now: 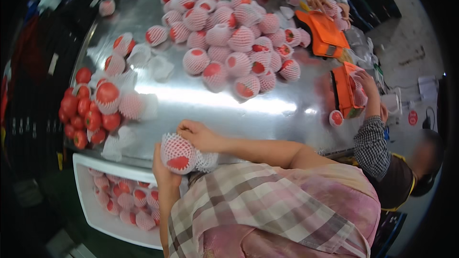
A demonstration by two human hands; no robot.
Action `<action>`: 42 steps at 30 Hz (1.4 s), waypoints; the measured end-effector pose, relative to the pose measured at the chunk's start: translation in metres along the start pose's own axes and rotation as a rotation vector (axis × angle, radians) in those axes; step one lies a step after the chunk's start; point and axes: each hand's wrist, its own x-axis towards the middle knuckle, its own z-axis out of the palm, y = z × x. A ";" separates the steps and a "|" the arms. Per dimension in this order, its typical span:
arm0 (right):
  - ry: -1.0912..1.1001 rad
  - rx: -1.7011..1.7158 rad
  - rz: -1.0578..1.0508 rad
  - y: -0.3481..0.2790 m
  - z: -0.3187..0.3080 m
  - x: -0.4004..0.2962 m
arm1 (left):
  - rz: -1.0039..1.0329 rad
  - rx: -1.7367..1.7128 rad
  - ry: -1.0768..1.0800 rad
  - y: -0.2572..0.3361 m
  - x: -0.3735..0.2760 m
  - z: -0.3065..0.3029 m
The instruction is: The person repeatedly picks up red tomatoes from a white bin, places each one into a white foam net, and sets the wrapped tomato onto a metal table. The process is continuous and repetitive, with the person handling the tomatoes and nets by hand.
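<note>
Close to my body, a red tomato (178, 162) sits in a white foam net sleeve (176, 144). My left hand (165, 172) holds this wrapped tomato from the left and below. Curled fingers of my right hand (196, 135) grip the sleeve's upper right edge; the fingertips are partly hidden. Another white foam net (207, 161) is right beside the tomato, below my right wrist. To the left, a pile of bare tomatoes (84, 109) rests at the metal table's edge, with loose foam nets (115, 145) next to it.
A large heap of net-wrapped tomatoes (229, 39) covers the far middle of the metal table (215, 113). Below its near edge, a white foam box (118, 231) holds several wrapped tomatoes. Two co-workers' hands handle wrapped tomatoes at orange boxes (324, 36) on the right.
</note>
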 end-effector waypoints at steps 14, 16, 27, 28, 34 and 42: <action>-0.239 0.457 0.144 0.028 -0.090 -0.043 | 0.104 0.613 -0.272 -0.022 0.011 0.031; -0.095 0.584 0.147 0.059 -0.129 -0.076 | 0.154 0.586 -0.394 -0.020 -0.003 0.037; 0.427 -0.375 0.579 0.063 -0.279 -0.158 | 0.940 0.529 0.668 0.088 0.005 -0.174; 0.475 -0.429 0.627 0.063 -0.288 -0.161 | 0.983 0.640 0.763 0.095 0.007 -0.203; 0.439 -1.102 0.277 -0.051 -0.237 -0.112 | 1.034 1.344 1.068 0.151 0.020 -0.264; 0.144 -0.946 0.051 -0.072 -0.118 -0.057 | 0.623 1.748 1.286 0.172 0.096 -0.232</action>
